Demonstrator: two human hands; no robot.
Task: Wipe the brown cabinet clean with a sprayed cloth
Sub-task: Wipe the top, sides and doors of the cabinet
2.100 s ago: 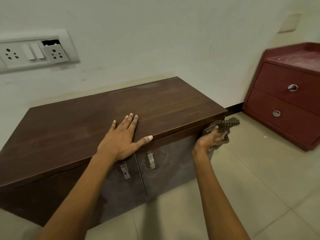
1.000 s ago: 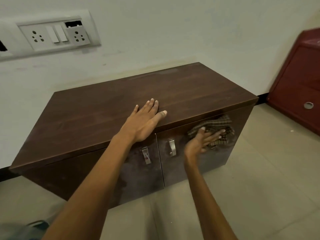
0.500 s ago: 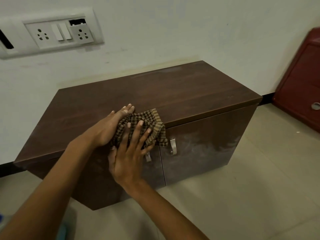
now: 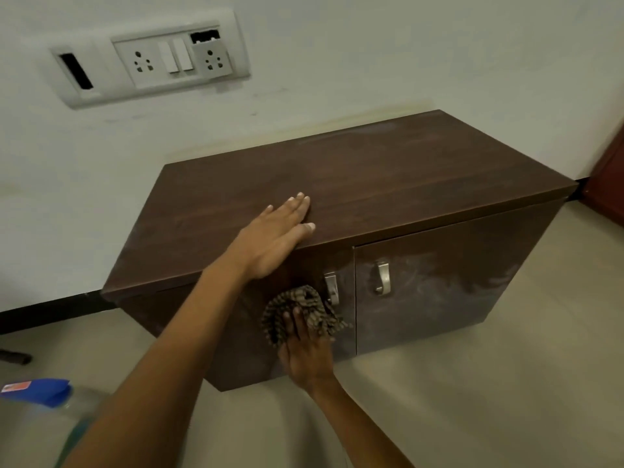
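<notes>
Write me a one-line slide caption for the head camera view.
Right hand presses a checked cloth against the left door of the brown cabinet, beside its handle; left hand lies flat on top.

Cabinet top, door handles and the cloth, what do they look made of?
Cabinet top: likely wood or wood-look laminate, matt; dark brown with long grain lines. Door handles: metal, by their brushed silver sheen. Cloth: woven fabric, brown-and-tan check, bunched in soft folds.

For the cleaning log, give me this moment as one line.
phase: wiping front | right hand: presses checked cloth on left door | left hand: flat on brown cabinet top | right door: streaky
</notes>
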